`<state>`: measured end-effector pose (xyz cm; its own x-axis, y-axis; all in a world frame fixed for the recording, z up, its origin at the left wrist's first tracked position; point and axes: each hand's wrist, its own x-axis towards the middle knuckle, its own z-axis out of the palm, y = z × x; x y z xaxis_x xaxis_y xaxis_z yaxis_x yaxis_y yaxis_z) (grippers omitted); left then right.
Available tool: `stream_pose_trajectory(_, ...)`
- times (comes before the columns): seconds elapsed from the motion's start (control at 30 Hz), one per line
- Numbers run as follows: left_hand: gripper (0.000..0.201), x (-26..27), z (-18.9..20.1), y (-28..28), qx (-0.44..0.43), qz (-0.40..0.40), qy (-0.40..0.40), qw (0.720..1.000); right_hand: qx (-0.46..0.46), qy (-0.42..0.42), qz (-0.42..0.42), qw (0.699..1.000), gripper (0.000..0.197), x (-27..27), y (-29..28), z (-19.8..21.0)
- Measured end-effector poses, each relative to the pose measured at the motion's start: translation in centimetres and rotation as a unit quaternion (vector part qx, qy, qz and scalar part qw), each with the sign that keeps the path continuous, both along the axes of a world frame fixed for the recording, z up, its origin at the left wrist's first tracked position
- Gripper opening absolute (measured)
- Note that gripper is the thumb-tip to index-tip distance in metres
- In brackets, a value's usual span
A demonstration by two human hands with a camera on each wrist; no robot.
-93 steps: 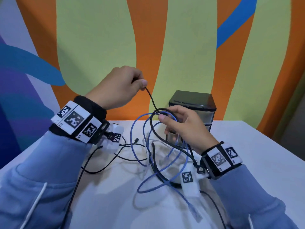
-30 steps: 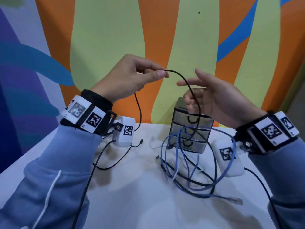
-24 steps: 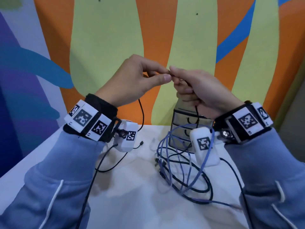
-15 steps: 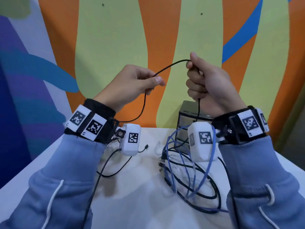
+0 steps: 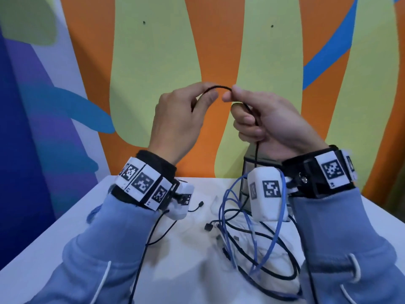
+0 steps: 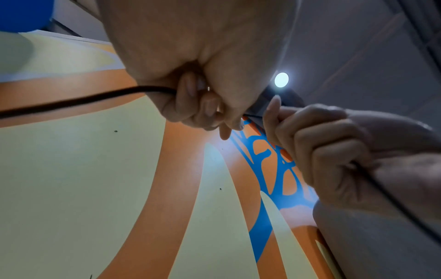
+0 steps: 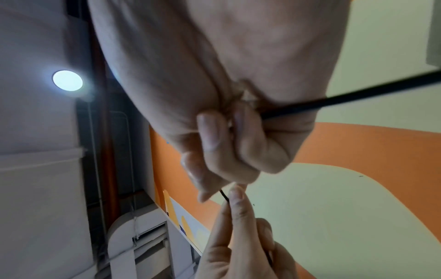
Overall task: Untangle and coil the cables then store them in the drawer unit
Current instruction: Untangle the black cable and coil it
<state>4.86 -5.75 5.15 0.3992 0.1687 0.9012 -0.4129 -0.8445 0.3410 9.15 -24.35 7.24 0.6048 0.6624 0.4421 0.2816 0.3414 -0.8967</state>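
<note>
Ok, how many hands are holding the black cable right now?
2. The left hand pinches the black cable at the left end of its raised arch. The right hand grips the right end. Neither is hidden.

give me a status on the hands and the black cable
Left hand and right hand both pinch the black cable, raised. Blue cable tangled with black ones on table. Drawer unit behind right wrist.

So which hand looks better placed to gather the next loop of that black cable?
Probably the right hand. The black cable arches from the left hand into it, then runs through its curled fingers down towards the tangle by the drawer unit. The left hand only pinches the short free side.
</note>
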Motion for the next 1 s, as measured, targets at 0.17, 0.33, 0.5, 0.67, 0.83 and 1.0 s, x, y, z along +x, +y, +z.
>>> stream_pose_trajectory(0.17, 0.027, 1.1, -1.0, -0.4, 0.051, -0.001, 0.178, 0.983, 0.083, 0.067, 0.035, 0.994, 0.038, 2.3, 0.8, -0.5)
stream_pose_trajectory(0.33, 0.022, 1.5, -2.1, -2.4, 0.157, -0.057, 0.401, 0.901, 0.134, 0.089, -0.033, 0.986, 0.043, 3.9, 1.4, -1.5)
stream_pose_trajectory(0.5, 0.03, -0.6, -1.5, -3.8, 0.225, -0.074, 0.464, 0.853, 0.213, 0.065, -0.073, 0.972, 0.035, 4.6, 1.7, -1.9)
stream_pose_trajectory(0.67, 0.02, -3.5, 0.9, -4.1, 0.261, -0.07, 0.392, 0.88, 0.086, -0.107, -0.236, 0.962, 0.033, 4.2, 3.0, -2.9)
stream_pose_trajectory(0.83, 0.021, -6.0, 3.5, -1.3, 0.119, -0.156, 0.208, 0.958, -0.034, -0.155, -0.242, 0.957, 0.031, 4.3, 2.3, -3.4)
stream_pose_trajectory(1.0, 0.026, -4.9, 3.6, 1.6, -0.062, -0.181, -0.004, 0.981, -0.049, -0.112, -0.12, 0.985, 0.045, 3.4, 1.7, -2.9)
